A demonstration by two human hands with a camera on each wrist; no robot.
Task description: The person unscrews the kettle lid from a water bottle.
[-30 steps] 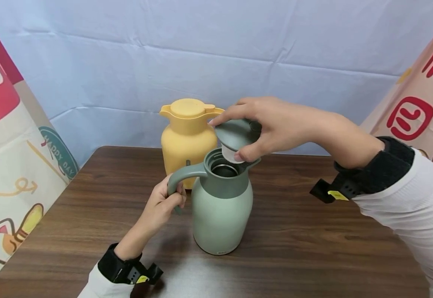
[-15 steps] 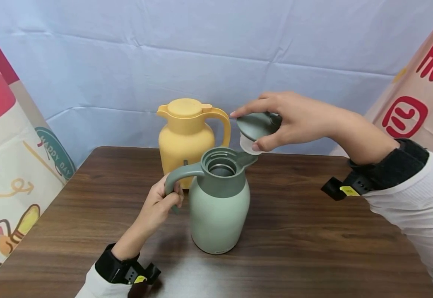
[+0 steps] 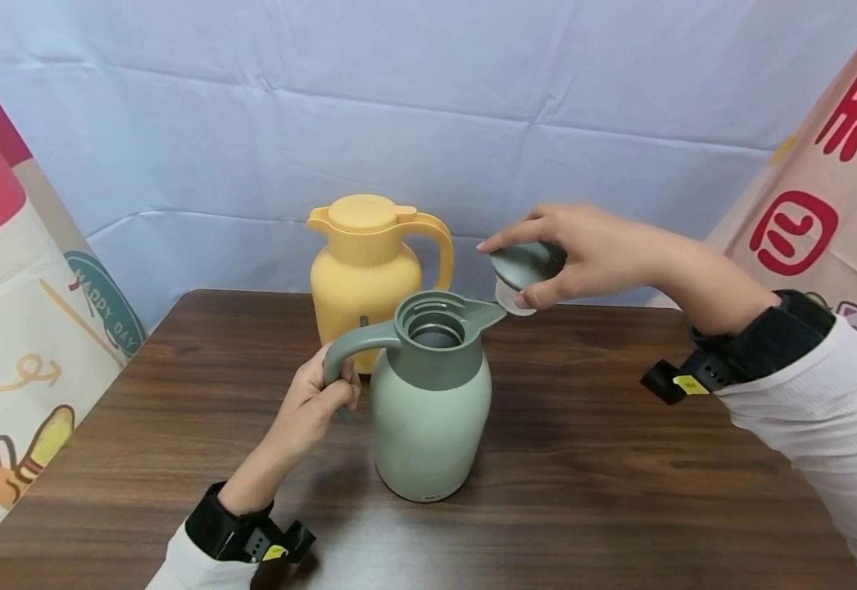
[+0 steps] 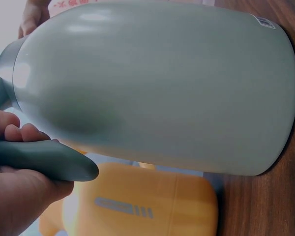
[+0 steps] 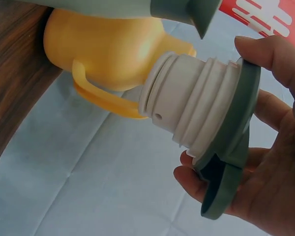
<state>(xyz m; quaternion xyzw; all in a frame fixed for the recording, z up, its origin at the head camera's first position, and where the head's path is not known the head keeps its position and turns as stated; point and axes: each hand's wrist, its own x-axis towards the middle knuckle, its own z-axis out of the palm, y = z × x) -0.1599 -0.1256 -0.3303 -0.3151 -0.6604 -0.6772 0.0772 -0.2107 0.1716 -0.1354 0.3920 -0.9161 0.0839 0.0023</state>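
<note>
A pale green thermos jug (image 3: 432, 426) stands upright on the table, its round mouth uncovered and its spout pointing right. The left hand (image 3: 318, 401) grips the jug's handle (image 4: 49, 160), fingers curled round it. Up and to the right of the spout, the right hand (image 3: 583, 254) holds the jug's lid (image 3: 528, 262) by its rim, apart from the jug. In the right wrist view the lid shows a dark green cap and a white threaded stopper (image 5: 187, 98), with thumb and fingers on the cap's edge.
A yellow thermos jug (image 3: 362, 279) with its lid on stands just behind the green one. The brown wooden table (image 3: 620, 459) ends at a pale blue cloth backdrop (image 3: 325, 123). Printed panels (image 3: 30, 328) flank both sides.
The right hand has carried the lid from above the jug's mouth to the right, rising a little and then lowering. The left hand keeps its grip on the handle.
</note>
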